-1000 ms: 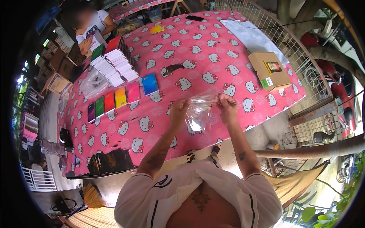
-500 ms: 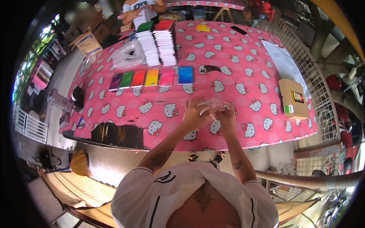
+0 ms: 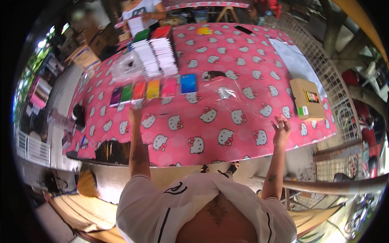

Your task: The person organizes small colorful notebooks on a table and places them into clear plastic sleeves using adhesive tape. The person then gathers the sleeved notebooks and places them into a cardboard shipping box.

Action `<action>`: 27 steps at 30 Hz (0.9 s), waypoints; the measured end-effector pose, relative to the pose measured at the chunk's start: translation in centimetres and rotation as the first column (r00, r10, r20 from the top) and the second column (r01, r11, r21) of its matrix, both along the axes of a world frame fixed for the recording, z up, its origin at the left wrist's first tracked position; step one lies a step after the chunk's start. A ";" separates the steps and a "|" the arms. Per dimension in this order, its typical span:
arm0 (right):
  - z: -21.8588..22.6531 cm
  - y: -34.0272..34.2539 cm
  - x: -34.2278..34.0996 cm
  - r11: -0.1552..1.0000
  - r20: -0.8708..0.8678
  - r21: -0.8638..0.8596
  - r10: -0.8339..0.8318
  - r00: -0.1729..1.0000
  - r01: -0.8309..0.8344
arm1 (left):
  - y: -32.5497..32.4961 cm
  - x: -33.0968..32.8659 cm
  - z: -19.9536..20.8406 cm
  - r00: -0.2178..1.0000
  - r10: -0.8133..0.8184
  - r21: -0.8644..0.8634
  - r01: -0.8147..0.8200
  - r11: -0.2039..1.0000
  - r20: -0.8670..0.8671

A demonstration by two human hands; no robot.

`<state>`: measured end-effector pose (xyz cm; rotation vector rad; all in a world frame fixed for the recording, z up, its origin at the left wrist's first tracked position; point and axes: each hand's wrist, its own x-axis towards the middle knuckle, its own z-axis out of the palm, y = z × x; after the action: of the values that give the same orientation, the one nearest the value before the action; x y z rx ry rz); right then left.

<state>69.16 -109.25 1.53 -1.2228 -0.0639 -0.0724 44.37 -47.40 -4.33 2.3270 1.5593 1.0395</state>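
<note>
Six slim notebooks lie in a row across the table: a purple notebook [image 3: 116, 96], a green notebook [image 3: 127, 93], a red notebook [image 3: 139, 90], a yellow notebook [image 3: 153, 88], a pink notebook [image 3: 168, 87] and a blue notebook [image 3: 188, 84] set a little apart. My left hand [image 3: 136, 112] reaches to the near edge of the red notebook; its fingers are blurred, so a grip cannot be made out. My right hand [image 3: 281, 128] hovers over the table's right side, empty, with loosely bent fingers apart. A clear plastic wrapper [image 3: 227, 93] lies right of the blue notebook.
Two tall notebook stacks [image 3: 165, 56] stand at the back left beside a clear plastic bag [image 3: 126, 67]. At the right lies a cardboard box [image 3: 306, 99] near a white sheet [image 3: 298, 60]. A phone [image 3: 243, 29] rests far back. Across the table a person holds papers [image 3: 138, 26].
My hands have parted: the left moved left to the red notebook, the right moved toward the box. The clear wrapper they held now lies on the table. The view has shifted slightly.
</note>
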 end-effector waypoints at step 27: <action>-2.9 0.7 -5.3 0.276 0.124 -0.938 0.830 0.544 -0.209 | -36.2 26.2 9.4 0.270 -0.740 -0.005 0.941 0.338 0.616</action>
<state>63.83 -108.54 -1.40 -2.0892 -1.3216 0.2527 70.56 -83.58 5.04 1.8531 0.0627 0.7962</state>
